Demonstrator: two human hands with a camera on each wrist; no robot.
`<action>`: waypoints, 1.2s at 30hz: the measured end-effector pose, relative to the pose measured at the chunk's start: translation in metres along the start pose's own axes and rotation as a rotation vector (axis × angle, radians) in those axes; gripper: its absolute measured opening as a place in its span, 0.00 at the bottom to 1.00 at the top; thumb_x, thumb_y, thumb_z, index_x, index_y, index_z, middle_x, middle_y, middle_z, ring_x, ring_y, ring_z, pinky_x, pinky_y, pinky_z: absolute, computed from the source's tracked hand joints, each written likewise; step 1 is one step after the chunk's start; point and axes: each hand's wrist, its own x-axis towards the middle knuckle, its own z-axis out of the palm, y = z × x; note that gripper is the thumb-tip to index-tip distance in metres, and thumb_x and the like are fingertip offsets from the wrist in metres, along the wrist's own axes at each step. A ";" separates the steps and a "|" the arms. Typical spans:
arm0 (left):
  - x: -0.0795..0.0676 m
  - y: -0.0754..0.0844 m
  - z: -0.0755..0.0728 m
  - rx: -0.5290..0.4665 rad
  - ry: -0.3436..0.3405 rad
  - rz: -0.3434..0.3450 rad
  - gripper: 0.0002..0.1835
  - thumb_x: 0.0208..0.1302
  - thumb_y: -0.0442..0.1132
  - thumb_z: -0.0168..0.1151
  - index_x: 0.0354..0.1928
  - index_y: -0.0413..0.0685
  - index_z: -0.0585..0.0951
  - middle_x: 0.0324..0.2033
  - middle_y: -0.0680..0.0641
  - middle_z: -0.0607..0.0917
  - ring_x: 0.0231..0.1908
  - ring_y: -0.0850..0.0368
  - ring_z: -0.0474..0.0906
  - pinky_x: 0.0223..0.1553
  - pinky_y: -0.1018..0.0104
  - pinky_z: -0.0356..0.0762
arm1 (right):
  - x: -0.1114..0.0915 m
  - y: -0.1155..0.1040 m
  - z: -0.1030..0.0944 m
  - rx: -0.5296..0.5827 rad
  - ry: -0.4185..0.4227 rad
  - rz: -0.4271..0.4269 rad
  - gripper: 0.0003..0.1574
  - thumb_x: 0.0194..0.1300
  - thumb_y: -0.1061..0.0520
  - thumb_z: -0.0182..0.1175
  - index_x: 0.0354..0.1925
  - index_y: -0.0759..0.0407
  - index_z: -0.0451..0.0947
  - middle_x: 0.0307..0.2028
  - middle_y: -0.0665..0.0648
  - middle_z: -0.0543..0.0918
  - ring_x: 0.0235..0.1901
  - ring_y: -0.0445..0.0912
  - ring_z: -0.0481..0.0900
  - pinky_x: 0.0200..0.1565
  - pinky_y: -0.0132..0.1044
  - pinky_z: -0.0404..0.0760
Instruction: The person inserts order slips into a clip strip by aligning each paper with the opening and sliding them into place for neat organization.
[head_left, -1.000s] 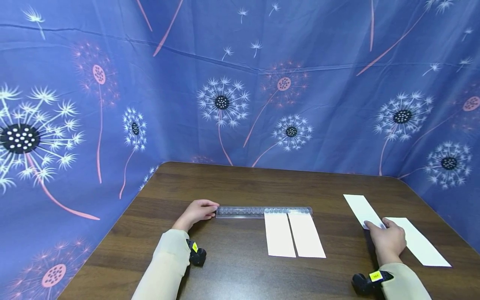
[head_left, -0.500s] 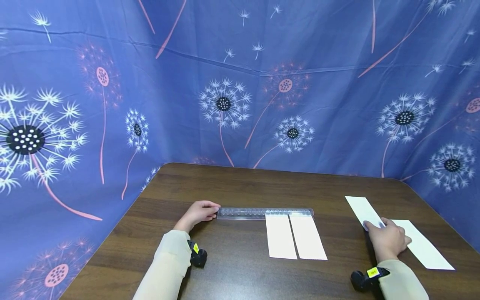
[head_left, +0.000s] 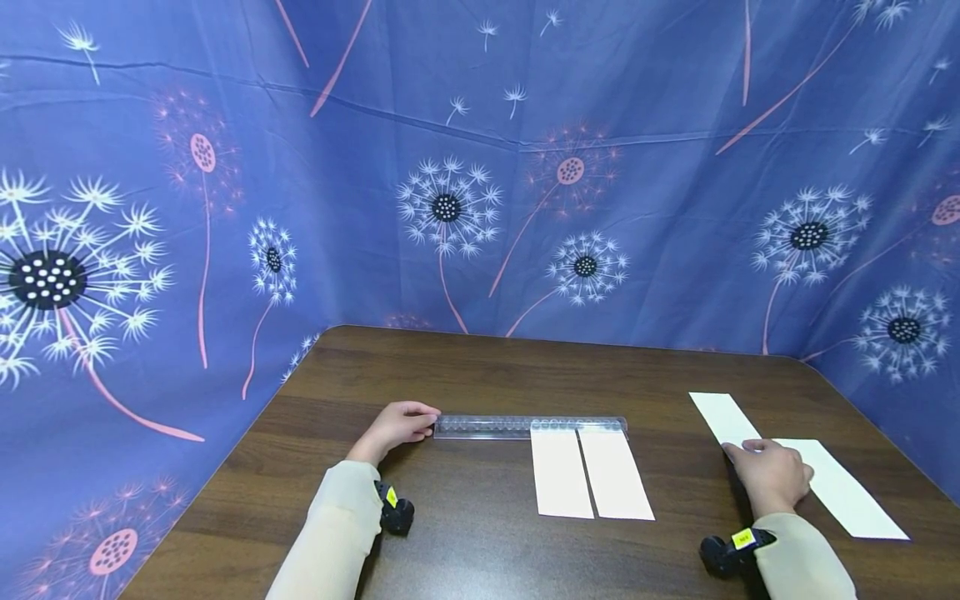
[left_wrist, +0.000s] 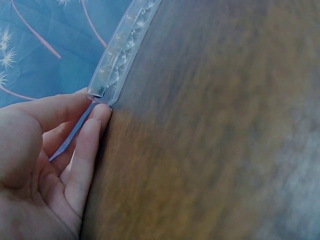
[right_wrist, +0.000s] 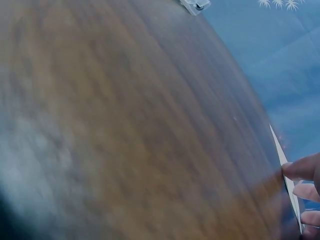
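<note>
My left hand (head_left: 397, 427) pinches the left end of a long clear plastic strip (head_left: 483, 427) with a row of round shapes along it. Thumb and fingers meet at that end in the left wrist view, where the strip (left_wrist: 121, 55) runs away upward. Two white cards, a left one (head_left: 561, 473) and a right one (head_left: 615, 475), lie side by side with their tops at the strip's right half. At the right, my right hand (head_left: 772, 475) holds a white card (head_left: 722, 417) by its near part; the right wrist view shows thumb and fingers at this card's (right_wrist: 281, 150) edge.
Another white card (head_left: 855, 496) lies just right of my right hand. Everything is on a brown wooden table (head_left: 465, 550). A blue cloth (head_left: 660, 208) with dandelion prints hangs behind and to the left and right.
My right hand's fingers have shifted slightly left and drawn in over the card. The left hand, the strip and the two middle cards stay put; the view has shifted slightly.
</note>
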 end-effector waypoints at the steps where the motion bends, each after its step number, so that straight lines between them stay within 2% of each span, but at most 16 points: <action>1: 0.000 0.000 0.000 0.003 0.001 0.000 0.10 0.63 0.31 0.59 0.44 0.32 0.81 0.33 0.46 0.83 0.29 0.60 0.79 0.36 0.65 0.79 | 0.000 0.000 -0.001 -0.001 -0.006 -0.006 0.27 0.57 0.53 0.61 0.43 0.77 0.73 0.45 0.78 0.72 0.47 0.69 0.63 0.48 0.59 0.56; 9: 0.000 0.000 0.001 -0.003 0.005 0.005 0.10 0.63 0.31 0.59 0.43 0.32 0.82 0.33 0.47 0.83 0.29 0.59 0.79 0.36 0.65 0.79 | 0.004 0.000 -0.008 -0.057 -0.099 -0.030 0.30 0.56 0.52 0.64 0.44 0.78 0.71 0.44 0.79 0.70 0.47 0.71 0.61 0.47 0.59 0.58; 15: 0.001 -0.001 0.000 -0.010 0.005 0.019 0.10 0.62 0.31 0.59 0.43 0.32 0.82 0.32 0.47 0.83 0.28 0.60 0.79 0.36 0.65 0.79 | 0.008 -0.001 -0.008 -0.062 -0.124 -0.025 0.33 0.54 0.54 0.65 0.48 0.79 0.67 0.47 0.79 0.68 0.49 0.71 0.58 0.49 0.60 0.59; 23: 0.001 -0.002 0.000 -0.007 0.004 0.014 0.10 0.63 0.31 0.59 0.43 0.32 0.82 0.32 0.47 0.83 0.28 0.60 0.78 0.35 0.66 0.79 | 0.009 -0.005 -0.012 -0.081 -0.180 -0.068 0.36 0.49 0.53 0.68 0.46 0.80 0.69 0.45 0.79 0.72 0.44 0.72 0.65 0.45 0.59 0.59; 29: 0.000 -0.001 0.002 -0.007 0.012 0.019 0.09 0.62 0.31 0.59 0.42 0.32 0.82 0.31 0.47 0.83 0.28 0.60 0.78 0.35 0.66 0.79 | 0.005 -0.010 -0.018 -0.056 -0.215 -0.043 0.35 0.49 0.54 0.68 0.44 0.80 0.68 0.41 0.78 0.72 0.42 0.70 0.68 0.42 0.56 0.65; 36: -0.001 0.000 0.001 -0.005 0.011 0.021 0.10 0.63 0.31 0.59 0.43 0.31 0.81 0.32 0.46 0.83 0.29 0.59 0.79 0.36 0.65 0.79 | 0.004 -0.015 -0.019 -0.024 -0.245 0.004 0.37 0.50 0.58 0.66 0.49 0.81 0.63 0.46 0.80 0.69 0.45 0.71 0.67 0.42 0.56 0.69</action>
